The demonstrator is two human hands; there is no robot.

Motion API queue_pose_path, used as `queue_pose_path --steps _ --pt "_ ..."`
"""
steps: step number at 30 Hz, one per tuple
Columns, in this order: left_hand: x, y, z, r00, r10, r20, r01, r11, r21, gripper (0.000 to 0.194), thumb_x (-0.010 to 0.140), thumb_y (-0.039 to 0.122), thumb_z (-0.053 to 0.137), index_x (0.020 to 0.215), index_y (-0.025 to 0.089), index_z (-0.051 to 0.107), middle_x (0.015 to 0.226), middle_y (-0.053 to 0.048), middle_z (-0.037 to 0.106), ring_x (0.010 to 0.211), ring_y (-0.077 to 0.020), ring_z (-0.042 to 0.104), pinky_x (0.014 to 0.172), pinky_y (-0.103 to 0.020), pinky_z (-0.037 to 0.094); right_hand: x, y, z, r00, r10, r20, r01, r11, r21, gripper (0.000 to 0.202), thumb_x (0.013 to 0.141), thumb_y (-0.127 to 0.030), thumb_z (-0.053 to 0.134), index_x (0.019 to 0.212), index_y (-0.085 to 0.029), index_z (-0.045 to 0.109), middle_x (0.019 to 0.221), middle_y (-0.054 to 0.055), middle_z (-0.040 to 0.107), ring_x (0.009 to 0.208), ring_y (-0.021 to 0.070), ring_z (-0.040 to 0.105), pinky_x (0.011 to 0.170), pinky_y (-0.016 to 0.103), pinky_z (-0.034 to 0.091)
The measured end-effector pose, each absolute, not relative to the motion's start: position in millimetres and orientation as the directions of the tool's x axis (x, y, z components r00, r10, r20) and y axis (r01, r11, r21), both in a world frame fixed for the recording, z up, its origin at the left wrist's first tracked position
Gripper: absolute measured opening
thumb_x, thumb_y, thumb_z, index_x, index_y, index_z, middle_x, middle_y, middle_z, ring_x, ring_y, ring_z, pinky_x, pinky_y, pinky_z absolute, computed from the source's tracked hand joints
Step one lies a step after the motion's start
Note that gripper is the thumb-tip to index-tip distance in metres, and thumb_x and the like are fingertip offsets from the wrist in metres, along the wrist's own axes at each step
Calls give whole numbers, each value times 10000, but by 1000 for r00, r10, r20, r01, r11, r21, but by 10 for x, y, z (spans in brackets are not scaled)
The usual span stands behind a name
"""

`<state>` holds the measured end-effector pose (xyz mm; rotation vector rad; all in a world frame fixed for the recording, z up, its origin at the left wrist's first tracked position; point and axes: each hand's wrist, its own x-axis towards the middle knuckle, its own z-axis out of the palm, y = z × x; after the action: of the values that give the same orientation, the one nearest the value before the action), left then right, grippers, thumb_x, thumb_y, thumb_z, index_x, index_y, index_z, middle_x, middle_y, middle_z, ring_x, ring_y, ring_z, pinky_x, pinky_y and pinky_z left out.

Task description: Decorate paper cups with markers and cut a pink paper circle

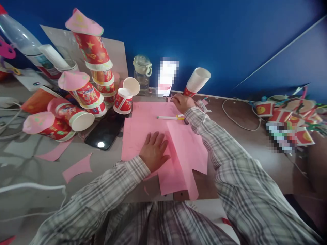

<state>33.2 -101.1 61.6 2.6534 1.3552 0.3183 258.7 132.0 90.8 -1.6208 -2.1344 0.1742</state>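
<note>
My left hand (154,152) lies flat with fingers spread on a stack of pink paper sheets (150,114). A curled pink strip (180,156) rises from the paper to the right of that hand. My right hand (183,103) reaches to the far edge of the sheets, its fingers bent down and closed. Something dark and thin shows by its fingertips, too small to make out. Just below the right hand, a white marker (168,118) and a yellow marker cap (180,116) lie on the paper.
Red paper cups with pink cones (84,22) stand stacked at left, others lying beside a black phone (104,131). Behind are a clear bottle (141,73), a lit screen (167,76) and a cup stack (199,80). Decorated cups (283,114) and a cable (224,115) are at right.
</note>
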Motion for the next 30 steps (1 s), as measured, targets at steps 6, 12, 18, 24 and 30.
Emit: queue_pose_path --steps 6,12,18,24,30 --pt "313 -1009 589 588 798 129 761 -600 245 567 1061 485 754 1519 154 702 1671 -276 669 1630 -473 583 1324 -735 473 2649 908 1193 -169 910 378 711 378 -593 508 1132 -577 476 1035 -209 813 1074 136 880 951 255 797 961 464 688" --pt "335 -1005 558 587 797 145 738 -600 310 490 1067 414 726 1481 152 734 1623 -260 692 1612 -479 580 1335 -742 459 2686 -447 1790 -803 501 323 274 792 -546 483 1066 -680 691 1421 -380 822 1343 79 892 1264 339 845 1170 587 688" --pt "102 -994 629 548 816 185 753 -577 317 398 1050 446 767 1353 189 775 1545 -253 729 1536 -468 642 1293 -731 511 2720 -890 1536 -913 408 11 389 878 -279 433 1040 -373 774 1432 -193 802 1494 201 816 1327 345 813 1135 531 699" --pt "-814 -1235 859 333 826 455 822 -491 289 366 1143 369 602 1460 221 709 1478 -183 781 1447 -344 721 1256 -584 580 2936 -918 879 -850 526 1 523 845 -115 778 969 -571 851 1625 -187 687 1710 276 664 1547 474 687 1185 680 667" --pt "-1730 -1428 736 15 886 463 957 -147 249 353 1120 345 554 1377 209 755 1417 -197 818 1317 -371 784 1173 -597 631 3131 -882 630 -832 551 64 536 829 -159 667 1062 -451 739 1692 -262 629 1821 196 579 1676 421 586 1300 664 591"
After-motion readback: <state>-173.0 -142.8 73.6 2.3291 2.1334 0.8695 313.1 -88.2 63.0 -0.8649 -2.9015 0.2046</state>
